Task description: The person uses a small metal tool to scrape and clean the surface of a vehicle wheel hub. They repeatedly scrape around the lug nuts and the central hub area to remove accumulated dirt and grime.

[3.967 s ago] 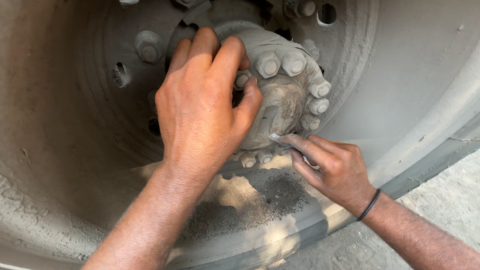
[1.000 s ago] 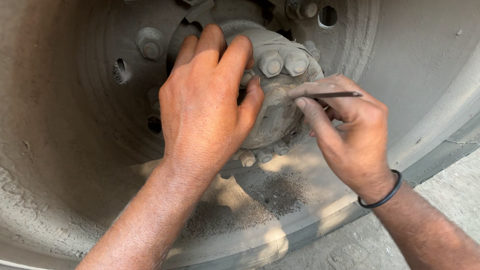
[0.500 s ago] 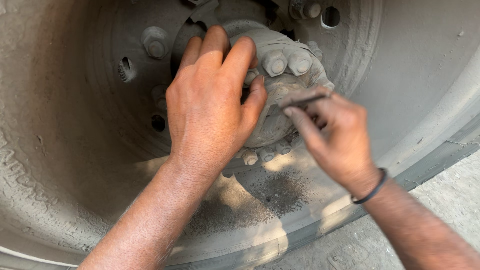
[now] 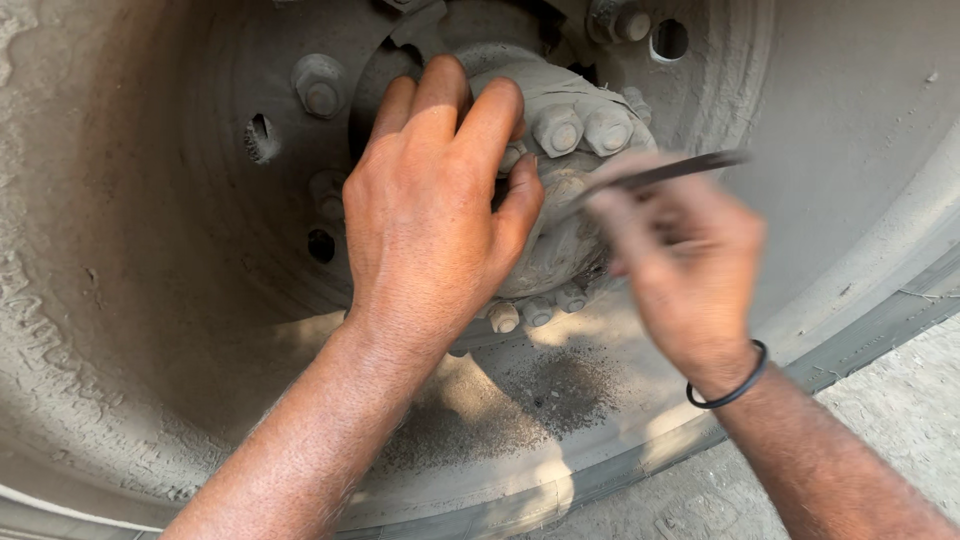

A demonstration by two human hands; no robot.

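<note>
**Bracing the hub while a thin tool works at it**

Spreading over the dusty wheel hub (image 4: 560, 190), the left hand (image 4: 435, 215) lies with fingers draped and pressed on its face, apparently to steady it. Right of the hub, the blurred right hand (image 4: 685, 260) pinches a thin dark rod (image 4: 665, 172), tip angled toward the hub's bolt ring, wheel rim (image 4: 150, 300) around it.

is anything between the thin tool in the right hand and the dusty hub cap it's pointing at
Nothing visible does. The right hand holds the thin dark metal rod with its tip at the dusty grey bolted wheel hub. The left hand lies on the hub just left of the tip, not across it.
</note>
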